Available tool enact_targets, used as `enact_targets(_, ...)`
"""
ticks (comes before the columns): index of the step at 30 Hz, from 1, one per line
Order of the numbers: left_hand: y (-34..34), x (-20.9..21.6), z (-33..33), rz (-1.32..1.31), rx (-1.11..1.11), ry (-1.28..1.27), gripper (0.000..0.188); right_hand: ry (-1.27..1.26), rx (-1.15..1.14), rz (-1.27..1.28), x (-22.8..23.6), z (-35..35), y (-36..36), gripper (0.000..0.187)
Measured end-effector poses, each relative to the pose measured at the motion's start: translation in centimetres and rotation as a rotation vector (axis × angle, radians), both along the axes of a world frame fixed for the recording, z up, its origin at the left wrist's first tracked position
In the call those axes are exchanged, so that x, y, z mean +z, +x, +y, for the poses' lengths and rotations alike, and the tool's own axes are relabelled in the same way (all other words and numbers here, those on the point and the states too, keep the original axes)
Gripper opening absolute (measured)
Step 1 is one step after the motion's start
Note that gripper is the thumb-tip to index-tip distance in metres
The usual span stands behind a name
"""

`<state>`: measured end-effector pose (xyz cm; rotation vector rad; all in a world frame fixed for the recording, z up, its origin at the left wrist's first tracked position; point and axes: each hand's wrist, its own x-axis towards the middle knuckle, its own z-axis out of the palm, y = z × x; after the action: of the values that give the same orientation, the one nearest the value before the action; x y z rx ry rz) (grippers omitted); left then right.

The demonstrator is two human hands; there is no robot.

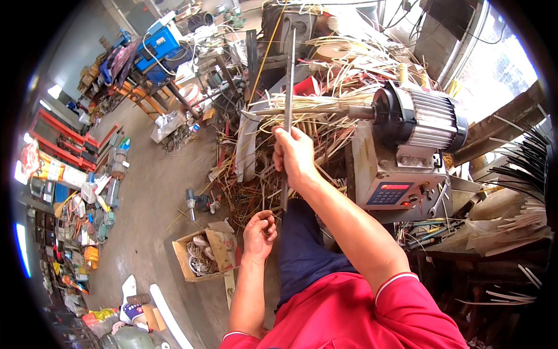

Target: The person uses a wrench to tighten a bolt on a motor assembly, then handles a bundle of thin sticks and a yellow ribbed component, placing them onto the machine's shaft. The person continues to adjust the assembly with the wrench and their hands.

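My right hand (295, 156) is closed around a long, thin, flat metal strip (290, 75), gripping it below its middle. The strip stands nearly upright in the picture, its far end past the machine's shaft and its lower end near my left hand (260, 234). That left hand is curled, fingers drawn in to the thumb; whether anything small is between them is hidden. To the right sits a winding machine with a finned motor (430, 116) on top. Its metal shaft (361, 111) points left, behind the strip. Below is a control panel (392, 193) with a keypad and red display.
Tangled pale sleeving (349, 75) heaps around the machine. An open cardboard box (204, 256) holding coiled material and a power drill (197, 202) are on the floor at left. A wrench (440, 198) leans by the panel; black strips (529, 160) stick out at right.
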<state>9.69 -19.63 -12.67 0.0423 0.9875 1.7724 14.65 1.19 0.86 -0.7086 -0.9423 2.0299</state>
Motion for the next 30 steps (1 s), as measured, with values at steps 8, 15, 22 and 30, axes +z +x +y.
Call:
enact_targets(8, 0.6, -0.5, 0.4, -0.001, -0.023, -0.001, 0.026, 0.132, -0.127, -0.097, -0.7, 4.2, 9.3, 0.022)
enact_targets(15, 2.0, 2.6, 2.3, 0.035, -0.101, 0.074, 0.025, 0.625, -0.239, -0.419, -3.5, 3.8, 10.6, 0.045)
enact_targets(22, 4.7, 6.5, 2.6, -0.058, -0.057, 0.142, 0.035, 1.263, -0.451, -0.427, -1.9, -5.9, 16.9, 0.049)
enact_targets(30, 7.8, 10.2, 4.6, -0.330, -0.062, 0.411, 0.059, 1.082, -0.001, -0.572, -1.8, -10.0, 16.7, 0.037)
